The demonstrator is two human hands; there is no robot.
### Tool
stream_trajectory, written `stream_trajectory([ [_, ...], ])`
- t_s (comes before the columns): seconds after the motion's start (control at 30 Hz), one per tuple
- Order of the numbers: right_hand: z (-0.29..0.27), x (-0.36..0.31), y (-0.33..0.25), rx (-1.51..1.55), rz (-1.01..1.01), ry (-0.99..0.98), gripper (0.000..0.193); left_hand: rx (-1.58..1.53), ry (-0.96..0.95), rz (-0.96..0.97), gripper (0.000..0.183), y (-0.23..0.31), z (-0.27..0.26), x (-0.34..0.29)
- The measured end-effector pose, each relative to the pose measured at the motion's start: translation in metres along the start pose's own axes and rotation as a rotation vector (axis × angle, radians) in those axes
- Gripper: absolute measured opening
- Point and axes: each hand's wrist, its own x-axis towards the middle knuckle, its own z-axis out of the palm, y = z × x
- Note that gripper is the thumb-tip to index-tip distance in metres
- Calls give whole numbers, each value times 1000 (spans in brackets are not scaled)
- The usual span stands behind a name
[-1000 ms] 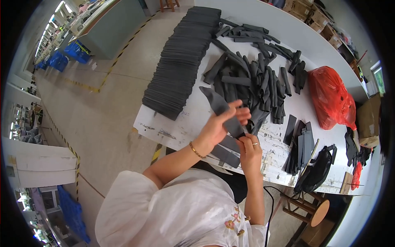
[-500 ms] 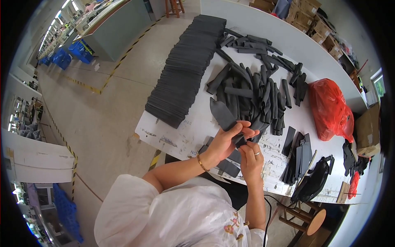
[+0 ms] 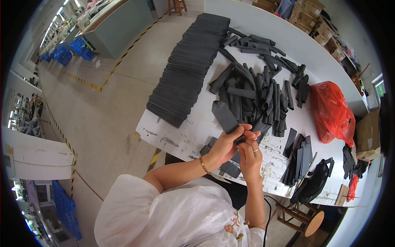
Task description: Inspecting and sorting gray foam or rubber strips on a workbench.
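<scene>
My left hand (image 3: 225,145) is closed on a dark grey fabric strip (image 3: 224,115), thumb on top. The strip's rounded far end sticks out toward the table's far side. Against its near end, my right hand (image 3: 251,159) is closed in a pinch, its fingertips touching those of my left hand. Most of that near end is hidden between the fingers. Just beyond lies a heap of curled dark strips (image 3: 269,92). A few flat dark pieces (image 3: 230,168) lie on the table below my hands, partly covered by them.
A long overlapping row of flat dark strips (image 3: 187,68) runs along the table's left side. To the right are a red plastic bag (image 3: 332,111), narrow dark strips (image 3: 302,154) and a black bag (image 3: 314,187). A white partition (image 3: 284,31) borders the far side; a wooden stool (image 3: 314,224) stands lower right.
My right fingers have moved up and in against my left fingertips, covering the strip's near end, which showed before. My left hand keeps its hold. The whole view has shifted slightly.
</scene>
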Motion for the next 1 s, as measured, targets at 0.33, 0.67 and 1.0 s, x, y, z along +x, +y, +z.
stream_trajectory([
  [0.33,0,5,-16,247,384,86,19,101,-13,6,35,7,-5,8],
  [0.67,-16,-14,-7,537,598,370,10,164,-186,246,35,46,-5,28],
  [1.0,18,5,-25,303,642,332,16,109,-197,242,38,39,-7,22],
])
